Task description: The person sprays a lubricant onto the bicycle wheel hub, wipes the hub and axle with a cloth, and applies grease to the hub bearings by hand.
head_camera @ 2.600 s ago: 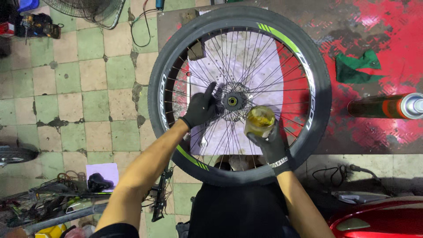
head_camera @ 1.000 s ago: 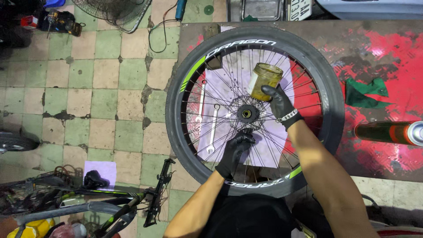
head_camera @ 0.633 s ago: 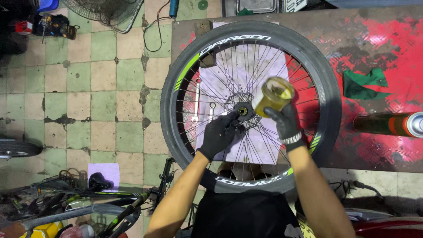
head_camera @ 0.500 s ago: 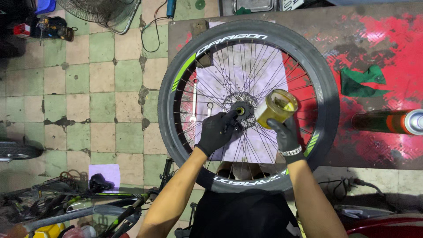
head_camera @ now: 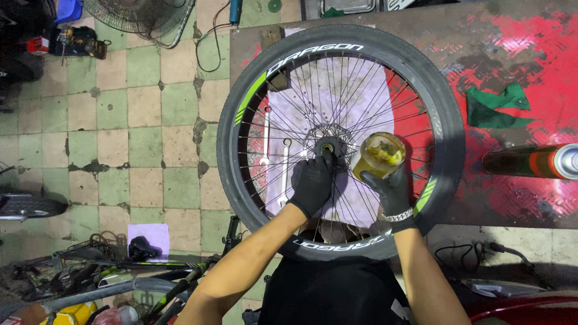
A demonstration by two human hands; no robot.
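Observation:
A bicycle wheel [head_camera: 241, 108] with a black tyre and green stripes lies flat on a red-stained workbench [head_camera: 542, 90]. My left hand [head_camera: 313, 180], in a black glove, has its fingertips on the hub [head_camera: 330, 146] at the wheel's centre. My right hand [head_camera: 394, 189], also gloved, with a metal bracelet on the wrist, holds an open jar of yellowish grease [head_camera: 379, 155] just right of the hub, above the spokes. A pale sheet [head_camera: 343, 84] lies under the wheel, with wrenches [head_camera: 265, 141] resting on it.
A green rag [head_camera: 497, 105] and a spray can [head_camera: 536, 161] lie on the bench to the right. On the tiled floor at left are a fan [head_camera: 138, 15], a tyre [head_camera: 27, 206], bike parts [head_camera: 120, 271] and cables.
My left hand moved from the wheel's near rim up to the hub. The jar came down from the far spokes to just right of the hub.

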